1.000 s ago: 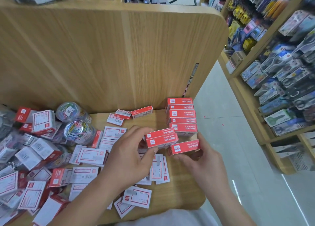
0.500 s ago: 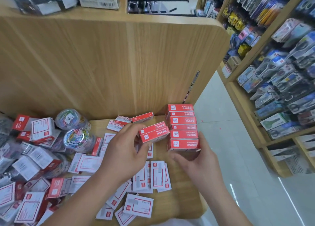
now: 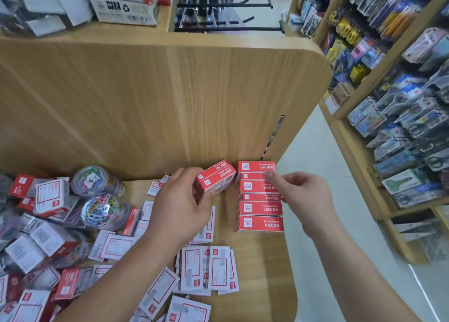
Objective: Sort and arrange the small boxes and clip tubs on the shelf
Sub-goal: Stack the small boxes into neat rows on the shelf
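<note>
left hand pinches two red boxes, tilted, just left of box row at shelf right edge (likely starting second column); right hand loosely curled, thumb steadying row, grasping nothing.

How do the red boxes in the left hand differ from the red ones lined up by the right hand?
The held boxes are just two, gripped in the left hand and turned askew. The row has more boxes, lying square on the shelf along its right edge. The right hand only reaches a finger to the row and grips nothing. Both sets look like the same red boxes with white print.
</note>
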